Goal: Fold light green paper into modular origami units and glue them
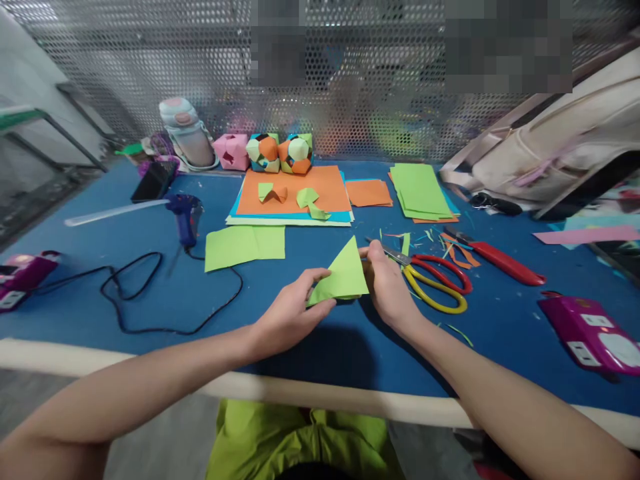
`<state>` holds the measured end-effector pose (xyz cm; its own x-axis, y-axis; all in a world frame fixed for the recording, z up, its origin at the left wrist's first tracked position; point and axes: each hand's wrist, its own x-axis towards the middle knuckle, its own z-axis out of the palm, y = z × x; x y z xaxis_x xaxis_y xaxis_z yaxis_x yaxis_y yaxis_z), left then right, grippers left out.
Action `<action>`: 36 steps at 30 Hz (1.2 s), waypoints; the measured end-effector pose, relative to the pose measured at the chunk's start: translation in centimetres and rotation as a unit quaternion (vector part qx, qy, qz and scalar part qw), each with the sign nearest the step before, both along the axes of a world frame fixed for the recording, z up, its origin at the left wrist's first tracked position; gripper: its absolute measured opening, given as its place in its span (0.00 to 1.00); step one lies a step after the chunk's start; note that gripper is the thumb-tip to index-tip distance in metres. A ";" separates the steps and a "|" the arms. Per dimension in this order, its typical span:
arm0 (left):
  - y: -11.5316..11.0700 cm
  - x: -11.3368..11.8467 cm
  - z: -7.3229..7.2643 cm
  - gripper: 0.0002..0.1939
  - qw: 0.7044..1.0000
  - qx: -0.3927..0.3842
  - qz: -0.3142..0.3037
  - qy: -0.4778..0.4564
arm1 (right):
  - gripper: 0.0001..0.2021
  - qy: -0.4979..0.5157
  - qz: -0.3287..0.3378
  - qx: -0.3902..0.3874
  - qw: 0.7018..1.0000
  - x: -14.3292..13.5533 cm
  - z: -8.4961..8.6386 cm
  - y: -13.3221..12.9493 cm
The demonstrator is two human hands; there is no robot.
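Note:
A light-green sheet of paper [345, 273], folded to a triangle with its point up, is held just above the table's front half. My left hand [295, 303] pinches its left corner between thumb and fingers. At the paper's right edge is my right hand [387, 283], its fingers curled and partly hidden behind the fold. Just beyond that hand lie scissors [435, 283] with one red and one yellow handle. Two flat green paper pieces [240, 247] lie to the left. Folded green-and-orange paper units [273, 193] rest on an orange sheet [325, 187].
A blue glue gun [185, 217] with a trailing cord lies left. Finished paper balls [263, 153] and a bottle [187, 133] stand at the back. Green sheets [419, 190], a red-handled cutter [507, 262], paper scraps and a purple power strip [593, 333] are on the right.

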<state>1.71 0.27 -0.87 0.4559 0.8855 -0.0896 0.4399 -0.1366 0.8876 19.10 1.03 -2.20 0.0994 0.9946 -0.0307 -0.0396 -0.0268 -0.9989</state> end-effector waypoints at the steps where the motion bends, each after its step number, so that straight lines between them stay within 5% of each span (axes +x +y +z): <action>1: 0.0 0.0 0.0 0.22 0.999 -0.021 -0.007 -0.024 | 0.26 0.009 0.007 -0.005 1.000 0.0 0.0 0.0; 5: -0.1 0.1 0.1 0.18 0.989 -0.078 -0.017 -0.126 | 0.24 0.006 0.032 -0.003 0.999 -0.2 0.4 -0.3; 18: 0.7 0.3 0.5 0.17 0.947 -0.154 0.088 -0.269 | 0.12 -0.080 0.096 0.033 0.992 -0.7 0.9 -0.9; 24: 1.4 0.0 0.0 0.11 0.886 -0.170 0.163 -0.399 | 0.11 -0.096 0.096 0.029 0.990 -0.9 0.8 -1.0; 36: 1.6 0.4 0.1 0.12 0.832 -0.268 0.153 -0.461 | 0.12 -0.075 0.091 0.024 0.993 -1.0 0.3 -0.5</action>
<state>2.08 1.87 -0.74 0.3102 0.9182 -0.2465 -0.5195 0.3809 0.7649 18.15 0.50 -1.94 -0.0816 0.9965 0.0191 0.1107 0.0281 -0.9935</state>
